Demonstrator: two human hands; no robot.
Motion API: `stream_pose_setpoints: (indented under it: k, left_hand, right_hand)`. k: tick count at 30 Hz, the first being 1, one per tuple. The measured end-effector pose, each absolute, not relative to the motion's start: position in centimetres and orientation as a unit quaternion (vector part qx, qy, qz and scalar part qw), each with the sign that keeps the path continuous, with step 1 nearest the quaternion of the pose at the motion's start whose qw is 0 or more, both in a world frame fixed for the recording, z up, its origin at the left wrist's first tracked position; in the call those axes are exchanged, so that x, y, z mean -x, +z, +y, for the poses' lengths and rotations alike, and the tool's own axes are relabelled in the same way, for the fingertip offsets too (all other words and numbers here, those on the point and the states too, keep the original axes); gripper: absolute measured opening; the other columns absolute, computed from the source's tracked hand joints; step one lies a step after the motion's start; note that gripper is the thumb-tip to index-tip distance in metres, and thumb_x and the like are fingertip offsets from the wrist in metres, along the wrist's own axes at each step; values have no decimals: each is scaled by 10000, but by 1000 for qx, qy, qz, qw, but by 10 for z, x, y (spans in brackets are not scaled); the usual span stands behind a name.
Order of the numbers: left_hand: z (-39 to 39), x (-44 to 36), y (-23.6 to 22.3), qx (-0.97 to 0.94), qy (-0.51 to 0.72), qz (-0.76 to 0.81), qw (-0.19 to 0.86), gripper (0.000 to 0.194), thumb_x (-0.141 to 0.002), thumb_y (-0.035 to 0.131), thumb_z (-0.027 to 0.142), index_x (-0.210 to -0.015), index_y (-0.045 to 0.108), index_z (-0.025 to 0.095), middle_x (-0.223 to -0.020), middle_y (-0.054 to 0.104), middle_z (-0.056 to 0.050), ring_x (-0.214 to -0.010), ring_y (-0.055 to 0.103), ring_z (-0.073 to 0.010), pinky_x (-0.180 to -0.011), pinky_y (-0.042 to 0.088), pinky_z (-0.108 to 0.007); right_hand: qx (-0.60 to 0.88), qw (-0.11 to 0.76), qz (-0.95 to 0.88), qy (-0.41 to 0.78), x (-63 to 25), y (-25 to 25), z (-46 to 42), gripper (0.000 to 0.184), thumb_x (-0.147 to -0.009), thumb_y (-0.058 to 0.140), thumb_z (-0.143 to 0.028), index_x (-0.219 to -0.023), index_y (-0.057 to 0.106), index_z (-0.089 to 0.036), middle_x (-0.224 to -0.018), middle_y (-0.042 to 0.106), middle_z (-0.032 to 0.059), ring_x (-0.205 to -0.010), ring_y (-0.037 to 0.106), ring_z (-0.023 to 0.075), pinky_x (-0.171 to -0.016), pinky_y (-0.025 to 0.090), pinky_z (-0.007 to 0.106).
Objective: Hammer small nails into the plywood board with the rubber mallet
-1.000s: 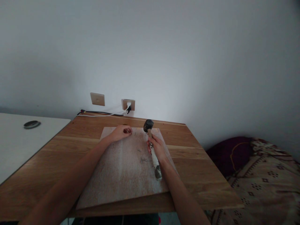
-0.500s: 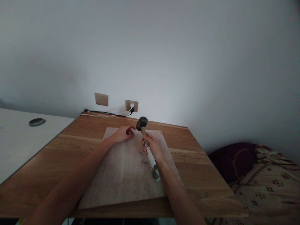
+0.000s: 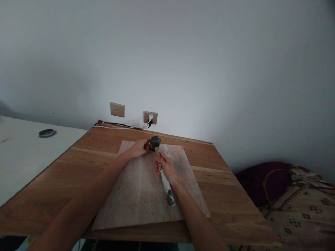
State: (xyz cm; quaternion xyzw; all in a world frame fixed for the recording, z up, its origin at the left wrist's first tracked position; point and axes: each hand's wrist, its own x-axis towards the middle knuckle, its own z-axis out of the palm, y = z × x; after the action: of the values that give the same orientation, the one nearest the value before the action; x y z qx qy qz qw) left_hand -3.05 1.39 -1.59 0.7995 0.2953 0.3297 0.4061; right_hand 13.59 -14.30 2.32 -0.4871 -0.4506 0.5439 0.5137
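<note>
My right hand [image 3: 166, 168] is wrapped round the upper handle of a mallet [image 3: 164, 181] with a dark head and a white-painted, worn handle. The mallet's head is low over the far part of a pale wooden board [image 3: 123, 202], right beside my left hand [image 3: 140, 147]. The fingers of my left hand are curled in close to the board, and the mallet's head partly covers their tips. Whatever they pinch, if anything, is hidden. A few thin, nail-like pieces [image 3: 168, 152] show on the board just right of the mallet's head.
The board lies on a brown wooden table [image 3: 217, 188] against a wall. White and black cables [image 3: 123, 127] run along its back edge to a wall socket [image 3: 154, 118]. To the left, a white surface [image 3: 23, 157] bears a round dark object [image 3: 47, 132]. Patterned cloth [image 3: 300, 216] lies at right.
The mallet has come down and slightly left, its head now at my left fingers. The loose nails seen earlier beside the handle are now out of sight. The view has shifted slightly.
</note>
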Motion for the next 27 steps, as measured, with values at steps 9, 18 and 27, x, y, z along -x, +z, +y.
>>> stream_pose_setpoints:
  k: [9, 18, 27]
  left_hand:
    - [9, 32, -8, -811, 314, 311, 384, 427, -714, 730, 200, -1139, 705, 161, -984, 807, -66, -867, 758, -231, -792, 579, -320]
    - [7, 30, -2, -817, 275, 334, 382, 420, -714, 699, 251, -1122, 670, 161, -937, 766, -61, -842, 730, -245, -774, 553, -340]
    - [-23, 14, 32, -910, 187, 255, 268, 171, -703, 716, 264, -836, 622, 213, -832, 649, -17, -753, 605, -208, -664, 437, -300]
  right_hand:
    - [479, 519, -450, 546, -139, 22, -143, 287, -720, 720, -464, -779, 561, -232, -574, 577, -72, -333, 450, 85, -307, 322, 221]
    - [496, 521, -431, 545, -144, 25, -143, 262, -693, 725, -441, -776, 592, -231, -565, 570, -68, -336, 437, 100, -305, 309, 248]
    - [496, 624, -355, 488, -165, 31, -139, 311, -685, 718, -470, -825, 562, -240, -588, 558, -76, -369, 423, 92, -359, 306, 248]
